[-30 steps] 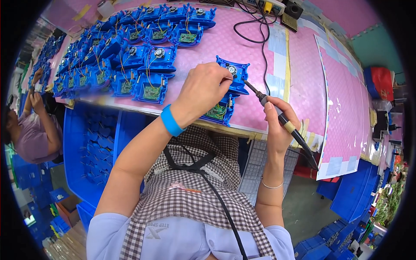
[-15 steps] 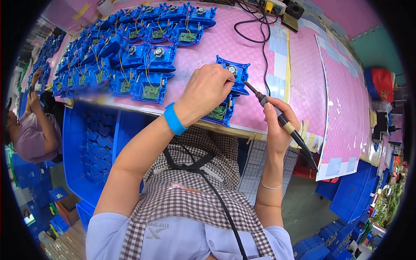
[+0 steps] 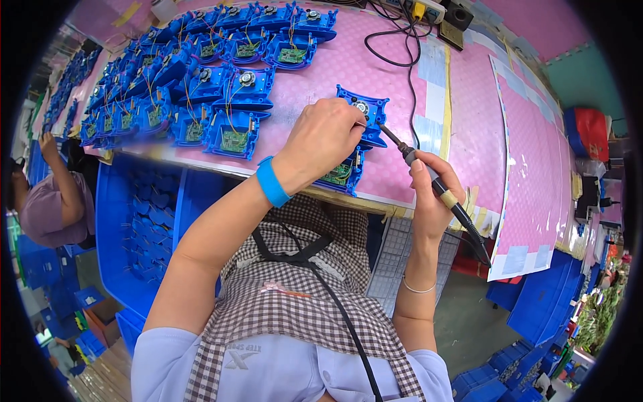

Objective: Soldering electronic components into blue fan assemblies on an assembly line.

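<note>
1. Far left, below the surface edge: another person (image 3: 50, 201) in a purple top, one arm raised toward the bench. A separate worker, not the wearer's hands.
2. Left of centre, under the surface: a big blue bin (image 3: 144, 221) with small blue moulded parts inside.
3. On the pink surface (image 3: 469, 120), upper left to centre: rows of blue plastic housings (image 3: 194, 87), open side up, each showing a green board and thin coloured wires. They lie close together, many touching.
4. Left hand (image 3: 321, 144), blue wristband (image 3: 271, 182) on the wrist: fingers curled down over one blue housing (image 3: 358, 134) set apart from the rows, near the front edge of the surface. The hand pins it and covers its middle; the upper end with a small round part and the lower end with a green board show on either side.
5. Right hand (image 3: 432, 194): closed in a pen grip around a soldering iron (image 3: 435, 187). The iron's long axis runs from lower right, where the cable leaves, up and left to the tip.
6. Key relation: the tip sits just beside the left fingertips, at the housing's upper right edge. Touching or a hair off, cannot tell. The housing lies up and left of the right hand; the left hand is nearer, already on it.
7. Right: black cables (image 3: 402, 47) run to a power strip (image 3: 429, 10) at the back edge.
</note>
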Action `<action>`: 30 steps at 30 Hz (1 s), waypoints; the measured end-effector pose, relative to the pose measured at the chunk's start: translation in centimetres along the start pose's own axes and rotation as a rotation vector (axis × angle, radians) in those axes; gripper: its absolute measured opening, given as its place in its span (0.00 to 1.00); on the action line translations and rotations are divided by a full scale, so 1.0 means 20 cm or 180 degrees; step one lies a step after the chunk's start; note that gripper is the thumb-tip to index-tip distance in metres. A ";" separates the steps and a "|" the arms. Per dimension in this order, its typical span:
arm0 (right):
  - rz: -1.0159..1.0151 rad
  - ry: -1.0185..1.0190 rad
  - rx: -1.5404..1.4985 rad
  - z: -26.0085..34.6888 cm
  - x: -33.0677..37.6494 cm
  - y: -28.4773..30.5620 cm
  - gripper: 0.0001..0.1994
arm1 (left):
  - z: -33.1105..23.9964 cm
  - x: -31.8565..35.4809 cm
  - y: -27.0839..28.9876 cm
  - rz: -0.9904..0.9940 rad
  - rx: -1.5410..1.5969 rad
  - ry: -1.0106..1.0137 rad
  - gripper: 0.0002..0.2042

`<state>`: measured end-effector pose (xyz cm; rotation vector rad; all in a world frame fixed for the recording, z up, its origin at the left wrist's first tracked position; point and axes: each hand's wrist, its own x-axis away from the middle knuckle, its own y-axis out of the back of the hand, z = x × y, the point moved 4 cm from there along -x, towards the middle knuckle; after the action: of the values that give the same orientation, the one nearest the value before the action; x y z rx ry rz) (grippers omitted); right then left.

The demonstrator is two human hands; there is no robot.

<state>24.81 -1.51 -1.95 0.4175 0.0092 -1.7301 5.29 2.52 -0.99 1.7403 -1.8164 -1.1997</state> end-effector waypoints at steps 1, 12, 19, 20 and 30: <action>-0.0020 0.0012 0.0032 0.00 0.00 0.00 0.06 | 0.00 0.00 0.00 0.0025 0.0028 0.0033 0.07; -0.0003 0.0015 0.0043 0.01 0.01 0.02 0.09 | -0.01 0.00 0.02 -0.0119 0.0054 -0.0049 0.06; -0.0045 0.0289 -0.0194 0.03 0.01 0.04 0.09 | 0.06 0.04 0.18 -0.0975 0.0764 0.0629 0.06; -0.0029 0.0293 -0.0203 0.03 0.01 0.02 0.09 | 0.07 0.03 0.16 -0.0912 0.0679 0.0570 0.06; 0.0113 0.0088 -0.0339 0.03 0.01 -0.02 0.07 | 0.06 0.05 0.11 -0.0814 0.0765 0.0364 0.06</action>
<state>24.20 -1.81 -1.57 0.3611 0.1128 -1.6804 2.75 1.72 -0.36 2.1828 -1.7712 -0.9776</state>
